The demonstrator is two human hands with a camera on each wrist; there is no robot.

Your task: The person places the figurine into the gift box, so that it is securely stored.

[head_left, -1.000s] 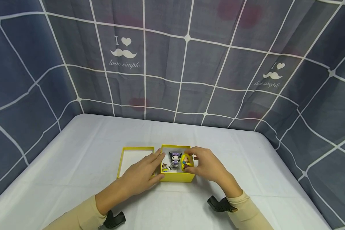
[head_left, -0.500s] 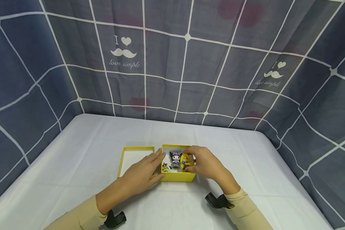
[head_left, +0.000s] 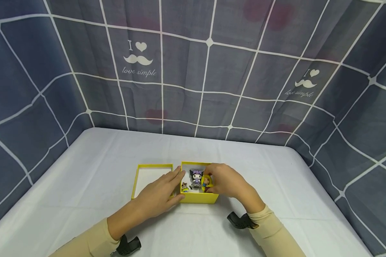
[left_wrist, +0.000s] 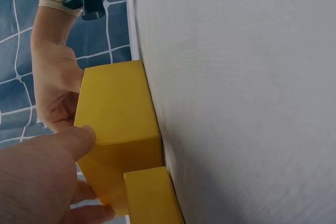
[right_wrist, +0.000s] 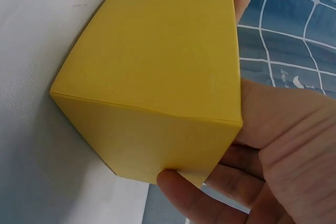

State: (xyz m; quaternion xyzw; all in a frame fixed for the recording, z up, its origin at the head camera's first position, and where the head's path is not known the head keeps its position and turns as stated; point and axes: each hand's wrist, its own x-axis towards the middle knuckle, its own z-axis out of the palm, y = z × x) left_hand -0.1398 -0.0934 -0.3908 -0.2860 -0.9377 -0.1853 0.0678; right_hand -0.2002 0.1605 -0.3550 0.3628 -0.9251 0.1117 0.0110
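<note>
An open yellow box (head_left: 197, 198) with a white inside stands on the table. Inside it, a yellow-haired figurine (head_left: 206, 181) is at the right, beside a figurine with dark pointed ears (head_left: 196, 177). A small figurine (head_left: 184, 186) occupies the near left corner. My right hand (head_left: 229, 182) reaches over the right wall and pinches the yellow-haired figurine between thumb and fingers. In the right wrist view, one fingertip touches the outside of the box (right_wrist: 152, 61). My left hand (head_left: 157, 194) rests against the left wall with straight fingers; its thumb lies at the near corner.
A shallow yellow-rimmed lid (head_left: 155, 165) lies white side up left of the box, partly under my left hand. White cloth (head_left: 93, 200) covers the table. A grey checked curtain (head_left: 180, 64) surrounds its back and sides.
My right hand has shifted slightly left, deeper over the box. The yellow-haired figurine has moved a little left, closer to the dark-eared one. My left hand stays where it was.
</note>
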